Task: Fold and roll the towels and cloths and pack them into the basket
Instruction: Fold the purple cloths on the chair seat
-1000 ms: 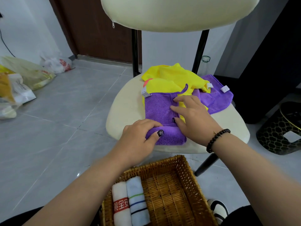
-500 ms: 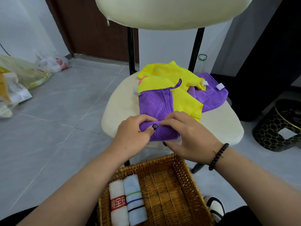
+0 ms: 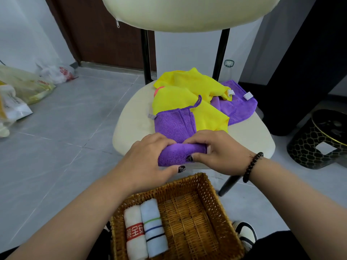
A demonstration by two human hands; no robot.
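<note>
A folded purple cloth (image 3: 174,126) lies on the cream chair seat (image 3: 131,121), its near end rolled up. My left hand (image 3: 148,158) grips the roll's left end, thumb under it. My right hand (image 3: 219,152) pinches the roll's right end, a bead bracelet on its wrist. Behind the roll lie crumpled yellow cloths (image 3: 189,91) and another purple cloth (image 3: 238,107). The wicker basket (image 3: 221,209) stands on the floor below the seat. It holds a rolled white towel (image 3: 134,233) with a red band and a rolled pale blue striped towel (image 3: 154,228) at its left side.
The chair's backrest (image 3: 187,12) hangs above the seat. A black honeycomb bin (image 3: 319,145) stands to the right. Plastic bags (image 3: 28,87) lie on the grey tile floor at the left. A shoe (image 3: 246,233) shows beside the basket.
Both hands have come to the cloth's near end and rolled it up away from me; the roll is thicker and the flat part shorter than before.
</note>
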